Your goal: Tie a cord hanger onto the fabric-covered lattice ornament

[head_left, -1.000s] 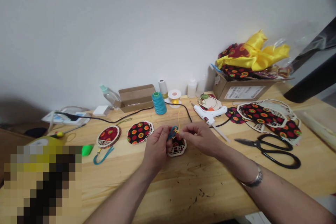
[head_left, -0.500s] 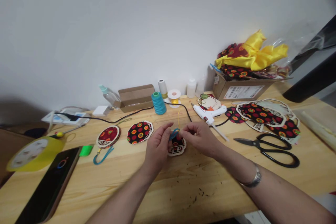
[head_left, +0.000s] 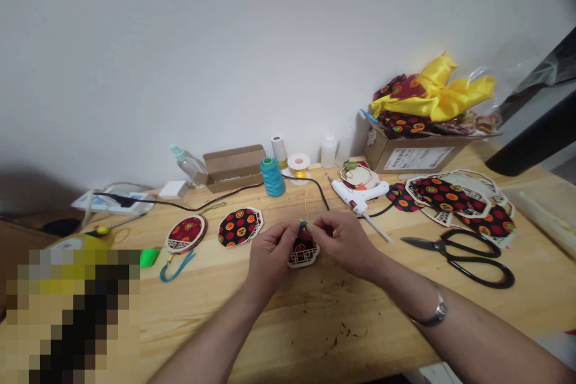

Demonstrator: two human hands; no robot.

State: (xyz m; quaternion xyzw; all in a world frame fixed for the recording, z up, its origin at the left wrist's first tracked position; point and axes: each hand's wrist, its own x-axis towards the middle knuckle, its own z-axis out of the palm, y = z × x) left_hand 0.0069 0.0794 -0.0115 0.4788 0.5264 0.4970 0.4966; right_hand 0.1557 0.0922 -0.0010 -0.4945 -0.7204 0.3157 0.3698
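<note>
In the head view my left hand [head_left: 272, 248] is closed, its thumb and finger pinching a small bit of teal thread [head_left: 302, 225]. My right hand [head_left: 342, 242] is closed too, fingertips pinched at the same spot, where a thin yellow cord [head_left: 306, 204] meets the thread. Which strand each finger grips is too small to tell apart. Just under the fingers lies a dark patterned fabric ornament [head_left: 302, 257] with a pale lattice edge, partly covered by both hands. Left of them are an octagonal fabric piece [head_left: 240, 227] and a round red ornament [head_left: 185, 233] with a teal loop [head_left: 179, 267].
Black scissors [head_left: 459, 255] lie to the right, below a white glue gun [head_left: 359, 193] and a pile of fabric pieces [head_left: 450, 195]. A teal thread cone [head_left: 272, 177] stands behind my hands. A carton [head_left: 418, 153] of fabric is at the back right. The lower left is pixelated.
The teal thread showing between my hands has drawn in to a small bit at my fingertips. My left fingers have closed nearer to my right ones. The ornament stays in place.
</note>
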